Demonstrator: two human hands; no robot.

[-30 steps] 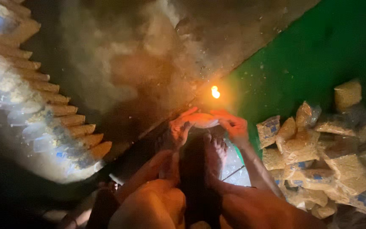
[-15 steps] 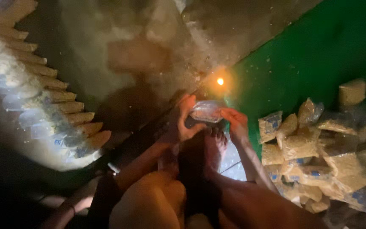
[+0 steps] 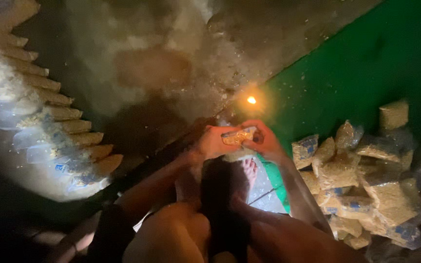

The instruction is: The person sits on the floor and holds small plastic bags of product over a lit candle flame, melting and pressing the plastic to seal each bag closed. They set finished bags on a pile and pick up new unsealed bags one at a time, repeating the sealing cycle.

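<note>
Head view: dim concrete floor (image 3: 162, 73), green mat (image 3: 366, 63), candle flame (image 3: 252, 100).

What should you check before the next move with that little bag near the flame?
1. Both hands on the small bag: ok, left hand and right hand grip it together.
2. Bag clear of the flame: ok, the flame burns apart, above the hands.
3. Bag edge lined up: cannot tell, fingers cover it.
4. Bare foot away from the flame: ok, it sits below the hands.
5. Pile of filled bags away from the flame: ok, it lies off to the right.
6. Row of bags on the left: ok, lined up, untouched.
</note>
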